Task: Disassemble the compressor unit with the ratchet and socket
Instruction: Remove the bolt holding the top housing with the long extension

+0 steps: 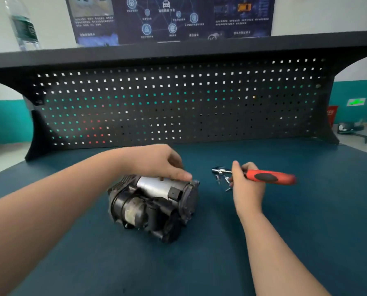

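- On the dark teal bench top (pixel 306 221), the compressor unit (pixel 154 205) lies on its side a little left of centre, its silver cylinder uppermost and its round black end cap facing right.
- Behind it, the black pegboard back panel (pixel 178 103) closes off the far edge of the bench; the bench surface runs open to the right of the unit and toward the near edge.
- Just right of the unit, a few small loose bolts (pixel 223 181) lie on the surface, close beside the right hand.
- Left hand (pixel 157 162) reaches in from the lower left, palm down over the top of the unit, fingers curled over the silver cylinder and thumb tip near the end cap, gripping it.
- Right hand (pixel 245 184) comes up from the lower right, fingers wrapped round the neck of the ratchet (pixel 263 176); its red-and-black handle points right, its metal head points left, just above the bolts.
- Whether a socket sits on the head is too blurred to tell.
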A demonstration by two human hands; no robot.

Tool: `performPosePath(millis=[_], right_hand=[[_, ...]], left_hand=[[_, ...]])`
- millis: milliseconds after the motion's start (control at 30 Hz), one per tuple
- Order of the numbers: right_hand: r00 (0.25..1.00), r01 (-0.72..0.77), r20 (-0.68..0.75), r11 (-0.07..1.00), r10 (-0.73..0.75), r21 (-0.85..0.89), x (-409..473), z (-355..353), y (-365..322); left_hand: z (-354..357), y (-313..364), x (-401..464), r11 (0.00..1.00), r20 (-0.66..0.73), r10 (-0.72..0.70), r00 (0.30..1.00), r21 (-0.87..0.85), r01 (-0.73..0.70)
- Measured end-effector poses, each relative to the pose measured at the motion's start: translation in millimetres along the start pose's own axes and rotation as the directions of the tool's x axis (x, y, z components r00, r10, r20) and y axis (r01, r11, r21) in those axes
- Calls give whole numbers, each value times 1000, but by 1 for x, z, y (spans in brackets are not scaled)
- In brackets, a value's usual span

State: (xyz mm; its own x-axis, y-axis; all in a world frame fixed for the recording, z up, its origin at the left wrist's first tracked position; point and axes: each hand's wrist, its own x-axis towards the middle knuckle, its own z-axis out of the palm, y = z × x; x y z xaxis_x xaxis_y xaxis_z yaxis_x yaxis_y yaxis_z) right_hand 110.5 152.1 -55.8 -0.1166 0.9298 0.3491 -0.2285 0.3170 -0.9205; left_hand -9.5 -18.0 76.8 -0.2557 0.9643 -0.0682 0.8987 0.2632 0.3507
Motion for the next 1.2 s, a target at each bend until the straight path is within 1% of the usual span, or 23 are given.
performPosePath(millis=[100,133,233,367,500,533,567,633,667,700,733,767,800,900,967,1033,1067,1100,1167,1200], right_hand=[[993,41,111,997,-33,-66,-9,0,2],[992,41,123,996,-30,-82,-11,0,2],[995,12,100,993,0,-119,-13,-5,0],[998,8,65,995,-2,-96,-12,-10,-4],[999,1,41,998,2,-62,-10,-11,-8],[999,2,35,998,0,-59,-9,-11,-9],[1000,3,30,999,-1,-54,-8,-10,-9],[1000,1,21,1000,0,-29,-7,-9,-9],[1000,1,15,1000,0,-16,-7,-8,-8],[1000,0,7,1000,0,-5,-7,-7,-7],[1000,-7,-6,1000,7,9,-8,-6,-6],[999,-20,-27,999,21,31,-9,-5,-6],[998,-40,-54,997,43,62,-9,-5,-5],[977,-110,-158,971,146,213,-6,-8,-5],[935,-184,-212,898,286,399,2,-12,-7],[877,-234,-215,772,430,591,11,-17,-10],[853,-239,-210,717,477,655,15,-19,-12],[839,-237,-209,684,503,690,19,-21,-14],[834,-222,-216,667,508,711,24,-24,-16],[835,-214,-222,669,503,711,26,-24,-17]], left_hand=[[13,-17,-43,1000,90,-12,996,-4,12],[20,-21,-50,1000,86,-3,996,10,2],[42,-25,-54,988,7,77,997,137,-78],[55,-24,-49,956,-49,158,986,259,-141],[52,-18,-47,942,-71,193,979,292,-165],[48,-16,-49,931,-114,231,966,313,-186],[40,-14,-51,915,-201,288,936,346,-207],[13,-8,-54,895,-415,382,826,388,-219],[-4,-4,-55,914,-498,371,784,346,-212],[-21,-1,-55,943,-552,321,769,262,-206],[-35,2,-53,966,-575,260,776,160,-206],[-46,5,-47,976,-571,210,794,77,-202],[-52,7,-37,982,-543,176,821,44,-182],[-47,10,11,992,-396,120,910,89,-92],[-29,7,54,997,-253,67,965,58,-54],[-8,2,96,999,-142,22,990,46,-15],[2,-1,117,998,-103,3,995,66,3],[12,-4,136,995,-71,-15,997,97,22],[27,-9,169,986,-26,-55,998,154,59],[32,-10,182,985,-7,-81,997,155,81]])
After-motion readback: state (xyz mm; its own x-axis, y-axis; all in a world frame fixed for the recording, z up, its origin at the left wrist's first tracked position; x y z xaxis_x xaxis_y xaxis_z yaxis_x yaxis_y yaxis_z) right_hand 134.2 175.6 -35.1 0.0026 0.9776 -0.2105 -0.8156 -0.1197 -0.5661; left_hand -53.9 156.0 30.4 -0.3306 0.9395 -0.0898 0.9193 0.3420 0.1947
